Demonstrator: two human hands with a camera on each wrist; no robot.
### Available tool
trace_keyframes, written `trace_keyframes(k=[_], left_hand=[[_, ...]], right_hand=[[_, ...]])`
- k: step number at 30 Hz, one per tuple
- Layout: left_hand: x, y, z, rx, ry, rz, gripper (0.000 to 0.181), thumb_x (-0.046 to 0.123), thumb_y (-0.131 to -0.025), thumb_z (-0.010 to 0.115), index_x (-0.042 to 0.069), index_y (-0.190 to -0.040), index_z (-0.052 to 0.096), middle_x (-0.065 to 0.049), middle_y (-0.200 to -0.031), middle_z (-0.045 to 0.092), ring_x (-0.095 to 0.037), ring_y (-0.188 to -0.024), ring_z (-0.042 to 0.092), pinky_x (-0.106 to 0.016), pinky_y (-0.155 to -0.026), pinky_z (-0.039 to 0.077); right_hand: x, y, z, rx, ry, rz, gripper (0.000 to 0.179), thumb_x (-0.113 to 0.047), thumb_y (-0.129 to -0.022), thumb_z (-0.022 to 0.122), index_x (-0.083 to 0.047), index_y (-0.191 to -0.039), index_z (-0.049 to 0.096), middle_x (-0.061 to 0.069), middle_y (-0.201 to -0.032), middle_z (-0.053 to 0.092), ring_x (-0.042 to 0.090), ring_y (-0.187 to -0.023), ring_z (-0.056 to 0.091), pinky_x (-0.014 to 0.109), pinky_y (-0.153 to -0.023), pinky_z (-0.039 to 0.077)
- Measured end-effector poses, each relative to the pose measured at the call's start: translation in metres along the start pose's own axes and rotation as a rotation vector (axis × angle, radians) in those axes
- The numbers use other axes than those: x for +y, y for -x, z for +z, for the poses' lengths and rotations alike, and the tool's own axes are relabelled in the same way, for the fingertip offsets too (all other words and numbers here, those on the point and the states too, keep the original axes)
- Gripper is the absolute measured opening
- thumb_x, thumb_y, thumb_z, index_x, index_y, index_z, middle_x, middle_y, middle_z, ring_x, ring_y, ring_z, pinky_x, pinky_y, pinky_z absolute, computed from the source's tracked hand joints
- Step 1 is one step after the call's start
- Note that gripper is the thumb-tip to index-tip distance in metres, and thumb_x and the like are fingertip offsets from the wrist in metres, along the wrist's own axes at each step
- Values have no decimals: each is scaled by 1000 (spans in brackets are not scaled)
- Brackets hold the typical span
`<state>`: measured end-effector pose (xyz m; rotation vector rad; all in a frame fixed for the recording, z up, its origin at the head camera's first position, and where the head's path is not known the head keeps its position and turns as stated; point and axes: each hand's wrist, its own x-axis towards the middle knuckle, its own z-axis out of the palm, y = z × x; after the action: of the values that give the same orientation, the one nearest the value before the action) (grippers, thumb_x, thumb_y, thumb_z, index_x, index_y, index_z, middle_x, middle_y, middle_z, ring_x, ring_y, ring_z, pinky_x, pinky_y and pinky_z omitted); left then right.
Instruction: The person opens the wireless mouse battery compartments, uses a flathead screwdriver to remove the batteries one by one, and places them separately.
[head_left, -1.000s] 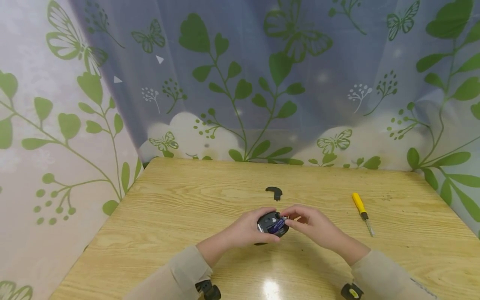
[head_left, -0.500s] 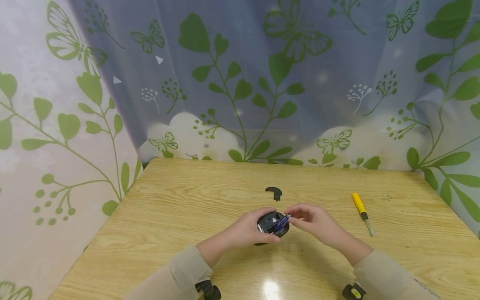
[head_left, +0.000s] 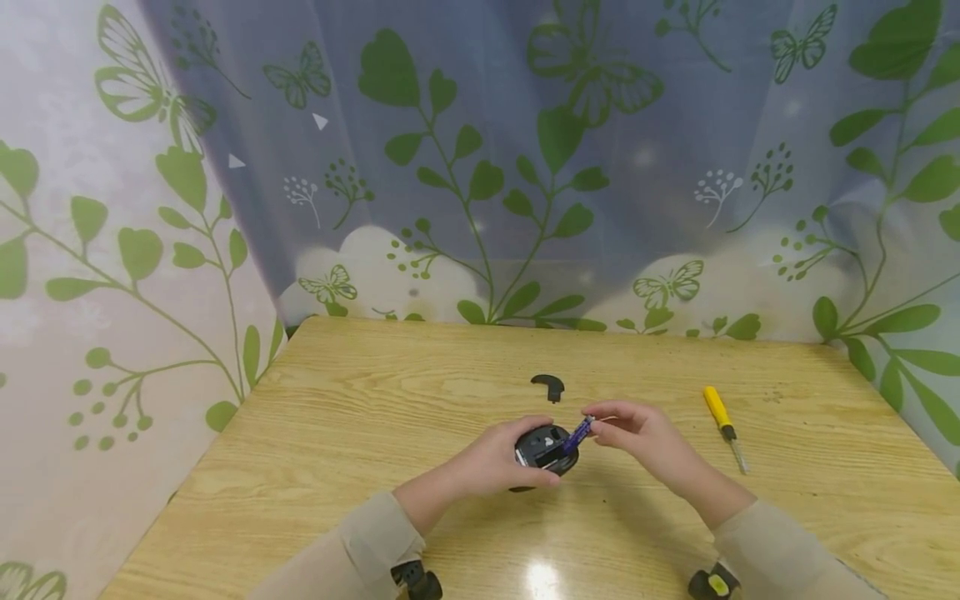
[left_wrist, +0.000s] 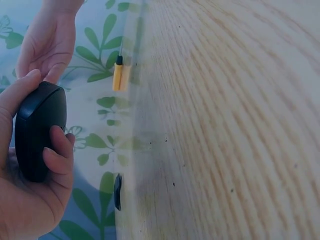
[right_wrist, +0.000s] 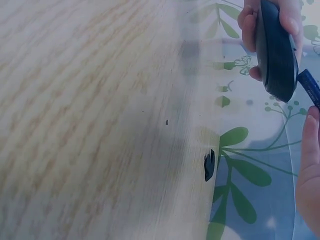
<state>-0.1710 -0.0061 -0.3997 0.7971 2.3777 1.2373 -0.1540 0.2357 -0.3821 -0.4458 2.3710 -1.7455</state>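
Observation:
My left hand [head_left: 487,460] grips a black computer mouse [head_left: 534,443] with its underside up and its battery slot showing. In the left wrist view the fingers curl around the smooth side of the mouse [left_wrist: 37,135]. A blue-purple battery [head_left: 579,435] slants up from the slot, its upper end pinched between the thumb and fingers of my right hand [head_left: 641,435]. The lower end of the battery [right_wrist: 309,86] stands right by the mouse edge in the right wrist view. Beyond the mouse lies a curved black battery cover [head_left: 552,387] on the table.
A screwdriver with a yellow handle [head_left: 717,408] lies on the wooden table [head_left: 375,392] to the right of my right hand. Behind the table's far edge hangs a curtain [head_left: 465,258] printed with leaves and butterflies.
My right hand has moved up and to the right, tilting the battery out of the mouse's slot. The left hand and the mouse stay in place.

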Motion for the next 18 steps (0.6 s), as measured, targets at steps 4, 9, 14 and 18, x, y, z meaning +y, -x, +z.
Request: trace_keyframes(k=[4, 9, 14, 18], left_hand=[[0, 1, 0, 1, 14, 9, 74, 34, -77, 77, 17, -140, 41, -5, -119, 57, -10, -96, 56, -25, -76, 47], [-1, 1, 0, 5, 19, 14, 74, 34, -77, 77, 17, -140, 42, -5, -120, 57, -10, -98, 56, -25, -79, 46], [-1, 2, -1, 11, 12, 14, 74, 34, -77, 77, 16, -140, 42, -5, -121, 56, -11, -99, 56, -26, -80, 46], [-2, 2, -1, 14, 13, 19, 74, 34, -77, 77, 16, -140, 42, -6, -120, 57, -10, -97, 56, -25, -79, 46]], right_hand=[[4, -1, -3, 14, -27, 13, 41, -21, -93, 59, 6, -123, 51, 19, -118, 55, 15, -97, 60, 35, -86, 49], [11, -3, -8, 53, -58, 34, 40, -21, -93, 60, 7, -120, 51, 16, -111, 57, 15, -96, 60, 33, -86, 49], [12, -3, -10, 83, -92, 61, 41, -21, -94, 58, 8, -121, 50, 13, -111, 58, 13, -96, 60, 31, -86, 49], [11, -3, -12, 102, -96, 85, 42, -23, -94, 59, 9, -121, 50, 12, -110, 59, 13, -95, 60, 29, -86, 48]])
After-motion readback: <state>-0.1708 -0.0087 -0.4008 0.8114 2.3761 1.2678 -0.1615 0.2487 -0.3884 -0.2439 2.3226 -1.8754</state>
